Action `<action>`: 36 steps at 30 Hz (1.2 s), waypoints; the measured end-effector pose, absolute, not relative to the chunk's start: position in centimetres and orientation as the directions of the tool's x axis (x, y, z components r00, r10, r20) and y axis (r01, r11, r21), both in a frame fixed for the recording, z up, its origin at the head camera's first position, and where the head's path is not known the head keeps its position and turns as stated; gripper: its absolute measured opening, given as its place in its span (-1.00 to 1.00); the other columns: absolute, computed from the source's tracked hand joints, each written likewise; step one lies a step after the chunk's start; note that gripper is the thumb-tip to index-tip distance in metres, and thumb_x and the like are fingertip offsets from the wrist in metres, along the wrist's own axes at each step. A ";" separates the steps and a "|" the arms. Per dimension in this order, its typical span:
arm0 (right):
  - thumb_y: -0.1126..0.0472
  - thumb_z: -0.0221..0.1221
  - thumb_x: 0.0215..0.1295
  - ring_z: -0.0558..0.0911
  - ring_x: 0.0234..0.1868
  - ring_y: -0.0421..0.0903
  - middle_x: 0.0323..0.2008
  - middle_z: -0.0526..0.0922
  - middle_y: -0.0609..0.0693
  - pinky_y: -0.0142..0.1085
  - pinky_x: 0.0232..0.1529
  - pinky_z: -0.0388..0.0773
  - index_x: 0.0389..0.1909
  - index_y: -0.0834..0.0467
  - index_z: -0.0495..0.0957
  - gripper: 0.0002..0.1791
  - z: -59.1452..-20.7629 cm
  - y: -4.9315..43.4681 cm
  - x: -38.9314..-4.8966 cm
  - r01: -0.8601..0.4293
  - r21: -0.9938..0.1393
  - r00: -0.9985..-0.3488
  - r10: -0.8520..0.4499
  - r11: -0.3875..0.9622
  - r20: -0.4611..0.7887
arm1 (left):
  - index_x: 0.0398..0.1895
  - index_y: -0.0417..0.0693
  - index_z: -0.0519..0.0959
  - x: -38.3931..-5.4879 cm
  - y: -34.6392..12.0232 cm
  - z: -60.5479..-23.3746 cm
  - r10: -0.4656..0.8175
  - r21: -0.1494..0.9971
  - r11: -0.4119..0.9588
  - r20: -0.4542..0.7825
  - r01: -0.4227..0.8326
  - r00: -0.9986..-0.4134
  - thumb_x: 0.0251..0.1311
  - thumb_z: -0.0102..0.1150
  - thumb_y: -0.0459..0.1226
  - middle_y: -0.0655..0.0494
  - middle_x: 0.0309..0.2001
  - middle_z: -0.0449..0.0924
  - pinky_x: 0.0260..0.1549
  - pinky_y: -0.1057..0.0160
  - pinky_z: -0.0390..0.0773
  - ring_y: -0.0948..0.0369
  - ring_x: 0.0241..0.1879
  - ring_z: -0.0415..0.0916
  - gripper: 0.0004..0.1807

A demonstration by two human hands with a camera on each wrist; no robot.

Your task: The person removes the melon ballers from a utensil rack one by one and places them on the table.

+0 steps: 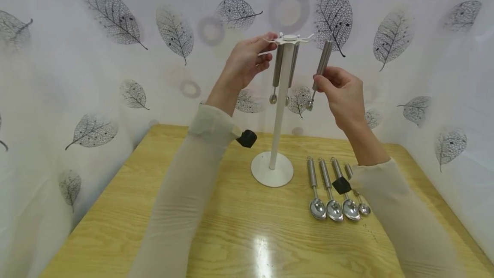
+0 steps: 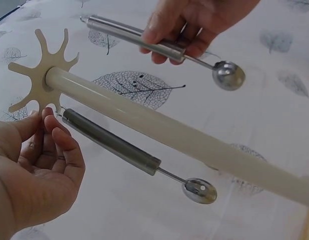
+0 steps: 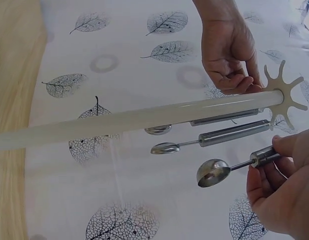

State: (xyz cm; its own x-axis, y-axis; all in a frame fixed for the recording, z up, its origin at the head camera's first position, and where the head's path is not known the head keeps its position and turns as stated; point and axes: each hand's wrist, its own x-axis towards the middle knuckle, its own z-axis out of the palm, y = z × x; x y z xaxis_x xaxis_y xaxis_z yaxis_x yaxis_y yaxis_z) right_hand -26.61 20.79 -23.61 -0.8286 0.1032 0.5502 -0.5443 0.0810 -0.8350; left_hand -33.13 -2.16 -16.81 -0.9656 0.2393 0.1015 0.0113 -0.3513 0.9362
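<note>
Leaf-print backdrop [image 1: 162, 98], wooden tabletop [image 1: 224, 226]; right fingers [image 1: 339, 74] pinch a shiny steel scoop [image 1: 324, 56], two o'clock; left fingers [image 2: 69, 150] pinch the white stand [image 1: 277, 132].

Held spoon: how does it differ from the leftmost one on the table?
The held spoon is in the right hand; the leftmost table spoon lies on the table. The held spoon tilts, handle up; the leftmost table spoon lies bowl toward the person. The held spoon's bowl looks smaller than the leftmost table spoon's. Both look metallic.
</note>
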 end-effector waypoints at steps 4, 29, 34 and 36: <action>0.37 0.37 0.41 0.68 -0.29 -0.14 -0.29 0.76 0.01 -0.42 -0.09 0.63 -0.07 0.32 0.73 -0.86 -23.9 22.2 -25.1 -0.539 -0.839 -0.835 0.087 0.071 0.543 | 0.11 -0.15 0.72 -33.2 -2.0 -16.9 0.234 0.934 -0.356 0.104 0.014 -0.967 0.55 0.19 -0.19 0.02 -0.17 0.61 -0.43 0.40 0.51 0.23 -0.40 0.46 -0.72; 0.35 0.35 0.44 0.67 -0.23 -0.29 -0.22 0.72 -0.21 -0.64 -0.09 0.57 0.03 0.20 0.73 -0.80 -28.4 31.8 -17.3 -0.345 -0.817 -0.890 0.116 0.461 0.441 | 0.13 -0.11 0.74 -33.1 -1.9 -17.0 0.202 0.939 -0.345 0.091 0.016 -0.975 0.54 0.21 -0.18 0.07 -0.20 0.63 -0.44 0.40 0.51 0.23 -0.40 0.47 -0.71; 0.33 0.36 0.44 0.68 -0.23 -0.33 -0.24 0.72 -0.24 -0.65 -0.07 0.55 0.03 0.19 0.72 -0.81 -29.4 33.4 -16.2 -0.298 -0.819 -0.899 0.145 0.490 0.414 | 0.13 -0.11 0.74 -33.1 -1.9 -16.9 0.204 0.938 -0.346 0.086 0.010 -0.975 0.53 0.22 -0.18 0.07 -0.20 0.63 -0.44 0.40 0.51 0.23 -0.40 0.47 -0.72; 0.31 0.36 0.45 0.68 -0.22 -0.35 -0.25 0.74 -0.27 -0.67 -0.07 0.53 0.01 0.12 0.72 -0.83 -29.8 34.2 -15.8 -0.277 -0.829 -0.908 0.148 0.486 0.391 | 0.12 -0.11 0.74 -33.1 -1.9 -16.9 0.205 0.939 -0.343 0.086 0.010 -0.975 0.53 0.22 -0.18 0.07 -0.20 0.63 -0.44 0.39 0.51 0.23 -0.40 0.47 -0.72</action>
